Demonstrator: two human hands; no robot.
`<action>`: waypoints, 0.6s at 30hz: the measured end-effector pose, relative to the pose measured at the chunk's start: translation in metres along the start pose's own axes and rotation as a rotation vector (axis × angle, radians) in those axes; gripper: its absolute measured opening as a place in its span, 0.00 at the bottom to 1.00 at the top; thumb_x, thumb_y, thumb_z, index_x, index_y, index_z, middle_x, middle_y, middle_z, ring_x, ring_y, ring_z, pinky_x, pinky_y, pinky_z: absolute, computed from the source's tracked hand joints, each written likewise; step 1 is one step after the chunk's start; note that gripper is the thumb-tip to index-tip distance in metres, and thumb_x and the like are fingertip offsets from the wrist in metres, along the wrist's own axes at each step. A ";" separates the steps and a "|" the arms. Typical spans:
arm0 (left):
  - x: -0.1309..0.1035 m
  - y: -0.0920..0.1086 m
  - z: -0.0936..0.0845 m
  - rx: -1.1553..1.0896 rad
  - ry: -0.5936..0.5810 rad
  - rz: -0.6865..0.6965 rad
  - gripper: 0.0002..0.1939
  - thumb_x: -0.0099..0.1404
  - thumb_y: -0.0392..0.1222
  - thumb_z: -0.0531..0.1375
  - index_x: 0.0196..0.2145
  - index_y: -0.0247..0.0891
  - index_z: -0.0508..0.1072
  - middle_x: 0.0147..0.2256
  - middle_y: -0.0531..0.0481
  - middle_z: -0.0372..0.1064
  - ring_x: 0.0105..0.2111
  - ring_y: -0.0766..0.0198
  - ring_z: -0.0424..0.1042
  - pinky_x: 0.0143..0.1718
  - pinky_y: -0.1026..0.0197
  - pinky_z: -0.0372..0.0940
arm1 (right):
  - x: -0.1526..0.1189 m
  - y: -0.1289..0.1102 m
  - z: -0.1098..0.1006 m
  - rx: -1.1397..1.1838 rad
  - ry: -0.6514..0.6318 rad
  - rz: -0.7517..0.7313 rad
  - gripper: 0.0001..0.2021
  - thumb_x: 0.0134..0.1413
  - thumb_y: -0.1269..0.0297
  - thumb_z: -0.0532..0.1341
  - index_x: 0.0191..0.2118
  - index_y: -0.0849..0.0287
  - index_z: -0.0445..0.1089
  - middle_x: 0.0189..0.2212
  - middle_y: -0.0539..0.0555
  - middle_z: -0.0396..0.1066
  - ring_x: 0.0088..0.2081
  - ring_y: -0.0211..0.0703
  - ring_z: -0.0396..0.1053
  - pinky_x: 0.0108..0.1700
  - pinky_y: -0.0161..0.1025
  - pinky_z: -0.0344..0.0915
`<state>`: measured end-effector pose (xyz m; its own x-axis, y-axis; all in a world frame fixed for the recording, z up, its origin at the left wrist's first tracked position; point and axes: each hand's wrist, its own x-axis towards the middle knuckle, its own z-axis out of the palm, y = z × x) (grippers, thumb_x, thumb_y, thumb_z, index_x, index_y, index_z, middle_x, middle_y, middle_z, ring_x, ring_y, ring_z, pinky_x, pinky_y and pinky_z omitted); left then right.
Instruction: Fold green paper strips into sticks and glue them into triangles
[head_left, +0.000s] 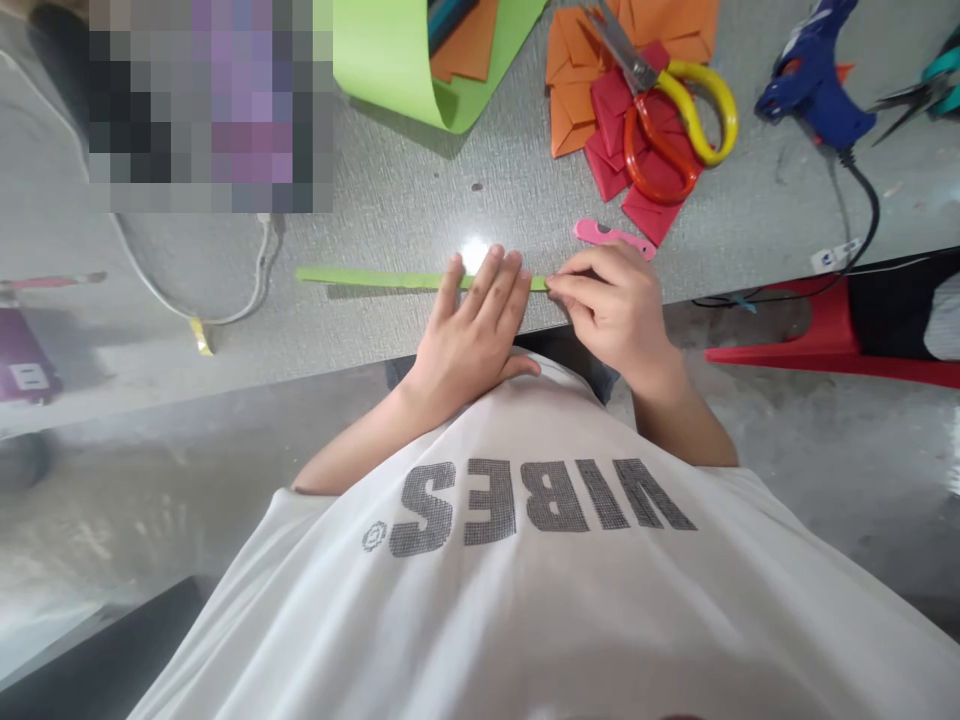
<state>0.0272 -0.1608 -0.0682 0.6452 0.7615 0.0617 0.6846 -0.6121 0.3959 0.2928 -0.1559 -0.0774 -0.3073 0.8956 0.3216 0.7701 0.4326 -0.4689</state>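
A narrow strip of green paper [367, 277] lies along the near part of the grey table [390, 180]. Flat across its right half rests my left hand [480, 320], fingers stretched out and slightly spread, covering part of the strip. My right hand [615, 305] pinches the strip's right end between thumb and fingertips. Just beyond the right hand is a pink cutter-like tool [600, 233], partly hidden by the knuckles.
Scissors [682, 130] with red and yellow handles lie on folded red and orange papers [574, 115]. A curled green sheet [390, 60] is at the back. To the right are a blue glue gun [817, 80] and teal-handled pliers [934, 90]. A white cable [150, 285] loops at left.
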 end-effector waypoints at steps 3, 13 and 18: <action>0.004 -0.002 0.000 0.023 -0.022 0.045 0.51 0.87 0.73 0.62 0.89 0.35 0.60 0.87 0.24 0.58 0.89 0.27 0.57 0.91 0.22 0.50 | -0.002 0.003 -0.007 0.029 -0.008 0.001 0.15 0.84 0.61 0.64 0.48 0.47 0.91 0.47 0.56 0.86 0.50 0.57 0.79 0.60 0.63 0.74; 0.009 0.009 0.005 0.022 -0.033 0.017 0.50 0.86 0.70 0.66 0.89 0.38 0.60 0.88 0.26 0.58 0.89 0.25 0.55 0.92 0.21 0.48 | -0.008 0.010 -0.010 0.018 -0.022 0.011 0.16 0.83 0.63 0.62 0.49 0.46 0.91 0.46 0.56 0.84 0.50 0.58 0.77 0.60 0.64 0.73; 0.022 0.019 0.009 0.029 -0.090 0.065 0.50 0.85 0.59 0.69 0.91 0.39 0.56 0.90 0.30 0.52 0.90 0.29 0.52 0.93 0.23 0.49 | -0.012 0.009 -0.014 0.005 -0.024 0.000 0.16 0.85 0.61 0.61 0.51 0.46 0.90 0.49 0.57 0.87 0.51 0.58 0.80 0.61 0.63 0.73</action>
<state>0.0577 -0.1578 -0.0672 0.7159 0.6982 0.0032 0.6487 -0.6667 0.3671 0.3113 -0.1642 -0.0742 -0.3208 0.8976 0.3024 0.7669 0.4335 -0.4732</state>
